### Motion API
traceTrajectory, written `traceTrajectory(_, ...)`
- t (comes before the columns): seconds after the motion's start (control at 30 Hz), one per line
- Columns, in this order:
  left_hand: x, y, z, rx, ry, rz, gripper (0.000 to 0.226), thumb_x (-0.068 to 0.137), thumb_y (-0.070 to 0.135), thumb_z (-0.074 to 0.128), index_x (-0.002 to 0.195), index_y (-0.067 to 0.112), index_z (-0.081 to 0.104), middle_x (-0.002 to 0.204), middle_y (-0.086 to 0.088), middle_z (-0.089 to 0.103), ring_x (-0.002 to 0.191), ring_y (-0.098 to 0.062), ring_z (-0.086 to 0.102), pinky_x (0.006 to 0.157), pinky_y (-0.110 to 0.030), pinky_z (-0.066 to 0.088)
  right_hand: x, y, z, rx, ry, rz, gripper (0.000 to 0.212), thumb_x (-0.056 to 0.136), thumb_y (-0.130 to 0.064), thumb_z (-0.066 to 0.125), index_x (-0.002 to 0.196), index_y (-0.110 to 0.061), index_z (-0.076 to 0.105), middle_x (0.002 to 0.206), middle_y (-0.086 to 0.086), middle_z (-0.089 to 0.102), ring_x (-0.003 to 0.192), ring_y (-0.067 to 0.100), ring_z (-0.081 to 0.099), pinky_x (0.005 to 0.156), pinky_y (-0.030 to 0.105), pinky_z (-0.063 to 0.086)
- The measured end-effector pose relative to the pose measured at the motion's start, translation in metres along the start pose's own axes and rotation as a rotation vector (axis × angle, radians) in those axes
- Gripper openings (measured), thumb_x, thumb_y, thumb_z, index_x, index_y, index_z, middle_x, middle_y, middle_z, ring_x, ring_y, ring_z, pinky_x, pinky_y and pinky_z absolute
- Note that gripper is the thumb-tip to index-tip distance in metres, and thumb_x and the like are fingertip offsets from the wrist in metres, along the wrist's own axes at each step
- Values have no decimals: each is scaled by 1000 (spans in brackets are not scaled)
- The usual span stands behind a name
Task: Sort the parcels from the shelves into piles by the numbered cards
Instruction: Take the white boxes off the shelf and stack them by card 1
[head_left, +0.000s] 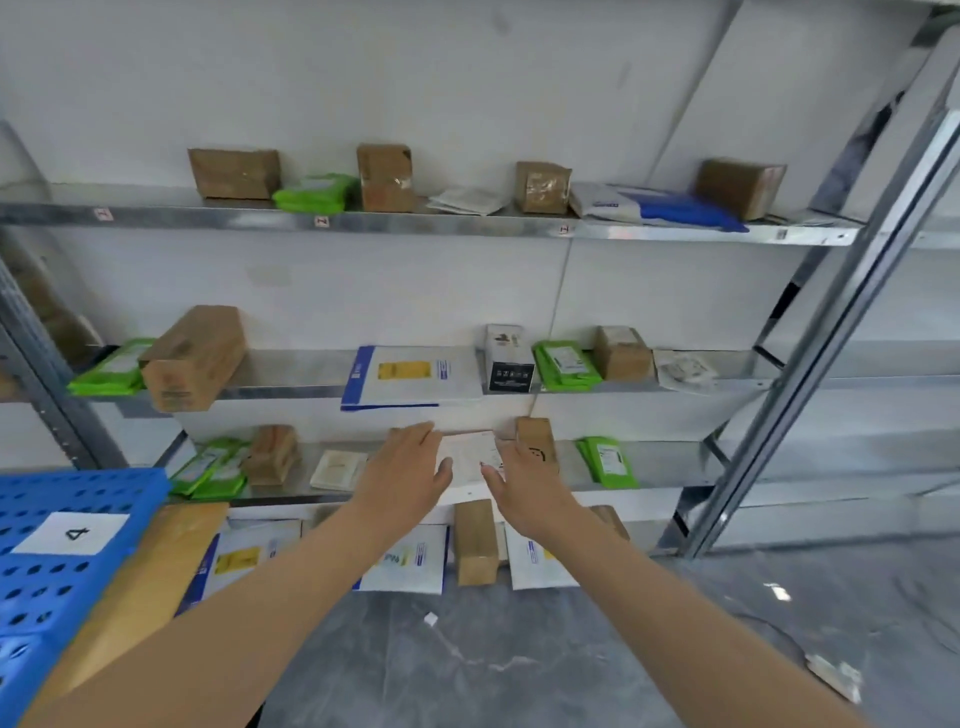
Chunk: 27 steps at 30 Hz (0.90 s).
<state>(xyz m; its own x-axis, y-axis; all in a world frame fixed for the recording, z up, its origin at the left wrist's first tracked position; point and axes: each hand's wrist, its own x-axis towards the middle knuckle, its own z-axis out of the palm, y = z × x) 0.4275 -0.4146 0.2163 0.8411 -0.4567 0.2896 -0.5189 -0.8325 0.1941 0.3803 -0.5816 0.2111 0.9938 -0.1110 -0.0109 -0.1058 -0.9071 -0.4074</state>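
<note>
Both hands are reached out to the third shelf (670, 467) of a metal rack. The left hand (408, 467) is held flat, its fingers (421, 434) stretched out straight and laid over the left edge of a flat white parcel (470, 456), nothing being clasped. The right hand (527, 486) is set at the parcel's right edge, with the thumb (491, 475) lying against the white face. Whether the right fingers (511, 449) are curled round the edge cannot be told, as the frame is blurred there. The parcel is thus found between the two sets of fingers, on the shelf, propped at a slant.

Just beyond the right fingers a brown box (537, 441) with a black mark is seen, and further to that side green pouches (608, 462) are stacked. Outward of the left fingers a pale flat packet (338, 470) and a second brown carton (272, 454) are placed.

Above the fingers, on the next shelf, a white-and-blue mailer (413, 376) with a yellow label and a black-and-white box (509, 358) are kept. Below the fingers an upright brown package (475, 543) is stood among white mailers (410, 558).

Well away from the left fingers, near the left elbow, a blue perforated crate (31, 597) is topped by a card (72, 532) marked 4.
</note>
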Motion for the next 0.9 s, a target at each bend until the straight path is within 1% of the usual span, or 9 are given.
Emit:
traceTrajectory(0.13, 55, -10, 47, -23, -43, -17, 38, 99, 35, 41, 128, 14, 51, 136, 1, 50, 122, -15, 48, 103, -25, 40, 65, 34, 17, 10, -54, 25, 36, 102, -33, 34, 131, -13, 43, 129, 6, 49, 116, 24, 49, 88, 37, 44)
traceTrajectory(0.33, 134, -28, 114, -102, -79, -127, 40, 100, 31, 40, 133, 11, 49, 142, -2, 47, 131, -16, 43, 100, -27, 41, 164, 77, 36, -37, -146, 21, 38, 101, -33, 35, 132, -12, 44, 129, 9, 50, 117, 28, 48, 87, 36, 41)
traceTrajectory(0.43, 174, -37, 147, -72, -98, -136, 35, 98, 31, 44, 123, 9, 57, 127, -4, 59, 115, -21, 56, 90, -31, 47, 209, 98, 51, -48, -167, 28, 38, 101, -32, 36, 133, -11, 44, 129, 10, 49, 118, 28, 47, 92, 37, 41)
traceTrajectory(0.53, 202, -52, 199, -96, -130, -171, 28, 92, 26, 57, 108, 4, 65, 112, -10, 66, 104, -27, 63, 78, -37, 54, 243, 125, 77, 6, -194, 70, 36, 101, -30, 37, 129, -10, 45, 128, 9, 48, 117, 26, 49, 91, 35, 42)
traceTrajectory(0.6, 209, -59, 237, -105, -197, -220, 32, 93, 27, 52, 114, 4, 62, 119, -10, 63, 112, -27, 59, 83, -38, 54, 260, 145, 100, 48, -234, 121, 35, 101, -30, 38, 128, -9, 44, 129, 9, 48, 116, 26, 50, 89, 34, 42)
traceTrajectory(0.7, 212, -71, 294, -98, -258, -250, 35, 97, 28, 46, 121, 5, 56, 126, -8, 57, 121, -25, 50, 92, -35, 47, 289, 176, 137, 90, -319, 154, 40, 100, -27, 40, 136, -11, 40, 139, 9, 44, 124, 27, 46, 99, 37, 41)
traceTrajectory(0.77, 213, -79, 326, -92, -299, -287, 28, 96, 25, 45, 112, 5, 57, 116, -8, 59, 114, -25, 52, 88, -33, 46, 312, 195, 162, 62, -368, 158, 42, 100, -27, 40, 139, -10, 37, 142, 11, 42, 127, 28, 45, 102, 36, 39)
traceTrajectory(0.83, 218, -91, 360, -82, -271, -311, 19, 92, 21, 51, 97, 4, 59, 101, -10, 61, 101, -27, 58, 79, -34, 49, 341, 211, 187, 39, -380, 141, 45, 102, -29, 39, 141, -9, 35, 145, 11, 39, 130, 28, 43, 104, 36, 38)
traceTrajectory(0.9, 223, -104, 392, -62, -252, -326, 19, 89, 19, 54, 94, 2, 60, 98, -13, 62, 98, -30, 61, 78, -37, 51, 369, 227, 214, 21, -375, 130, 47, 102, -32, 37, 144, -10, 32, 148, 9, 36, 132, 27, 41, 105, 37, 39)
